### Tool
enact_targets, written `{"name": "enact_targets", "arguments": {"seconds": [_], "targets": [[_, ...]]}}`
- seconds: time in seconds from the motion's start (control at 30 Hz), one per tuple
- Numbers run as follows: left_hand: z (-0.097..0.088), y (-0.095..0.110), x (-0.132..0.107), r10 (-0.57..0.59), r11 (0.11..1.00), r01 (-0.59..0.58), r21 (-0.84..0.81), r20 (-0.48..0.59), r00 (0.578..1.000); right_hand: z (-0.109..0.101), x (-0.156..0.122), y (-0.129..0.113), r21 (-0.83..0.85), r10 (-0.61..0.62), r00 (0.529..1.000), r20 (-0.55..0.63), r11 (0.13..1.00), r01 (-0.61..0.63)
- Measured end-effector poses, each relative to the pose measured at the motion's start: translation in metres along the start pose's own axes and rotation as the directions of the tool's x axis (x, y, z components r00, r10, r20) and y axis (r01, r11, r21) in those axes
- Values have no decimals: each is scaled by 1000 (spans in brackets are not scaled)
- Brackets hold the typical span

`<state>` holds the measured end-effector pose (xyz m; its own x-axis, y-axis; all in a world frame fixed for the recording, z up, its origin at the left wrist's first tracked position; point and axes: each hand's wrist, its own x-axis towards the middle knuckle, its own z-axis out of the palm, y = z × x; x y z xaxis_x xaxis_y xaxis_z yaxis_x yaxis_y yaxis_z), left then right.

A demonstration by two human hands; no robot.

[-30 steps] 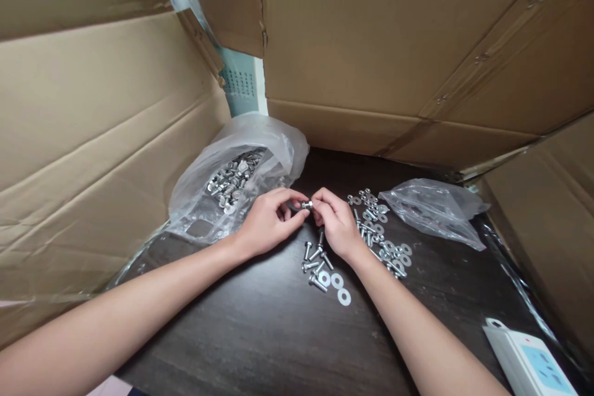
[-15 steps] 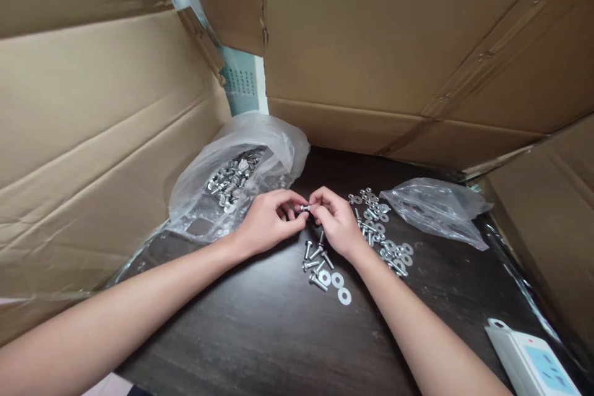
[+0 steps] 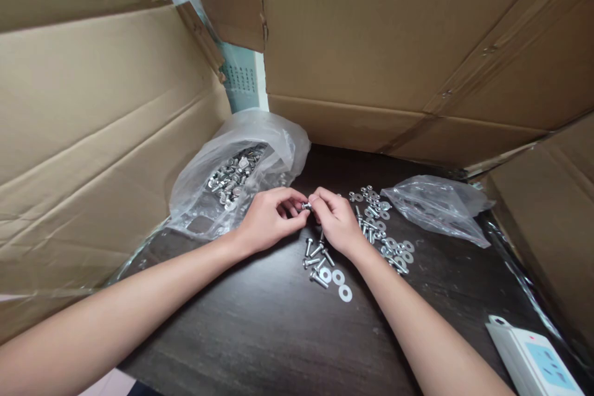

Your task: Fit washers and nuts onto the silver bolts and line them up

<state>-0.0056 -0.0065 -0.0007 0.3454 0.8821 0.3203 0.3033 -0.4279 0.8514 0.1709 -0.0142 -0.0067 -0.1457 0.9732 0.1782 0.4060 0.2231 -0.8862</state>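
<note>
Between my two hands is a small silver bolt (image 3: 305, 205), held just above the dark table. My left hand (image 3: 273, 215) pinches its left end between thumb and fingers. The fingers of my right hand (image 3: 335, 218) close around its other end and hide it, so I cannot tell whether a nut or washer is there. Below the hands lie several loose bolts (image 3: 316, 251), with flat washers (image 3: 338, 277) at their near side. Right of my right hand is a scattered pile of bolts, nuts and washers (image 3: 375, 223).
An opened plastic bag (image 3: 283, 136) of metal hardware (image 3: 234, 176) stands behind my left hand. A flattened clear bag (image 3: 439, 204) lies at the right, and a white power strip (image 3: 529, 346) sits near right. Cardboard walls (image 3: 394, 31) enclose the dark table (image 3: 241, 328).
My right fingers have curled further over the right end of the bolt, so less of it shows. My left hand keeps its pinch, and the loose pieces lie as before.
</note>
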Motion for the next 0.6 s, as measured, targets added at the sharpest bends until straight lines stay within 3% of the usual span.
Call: {"name": "enact_targets", "arguments": {"seconds": [0.6], "targets": [[0, 0, -1, -14, 1000, 14, 17, 8, 1000, -1, -1, -2, 21, -14, 1000, 21, 1000, 13]]}}
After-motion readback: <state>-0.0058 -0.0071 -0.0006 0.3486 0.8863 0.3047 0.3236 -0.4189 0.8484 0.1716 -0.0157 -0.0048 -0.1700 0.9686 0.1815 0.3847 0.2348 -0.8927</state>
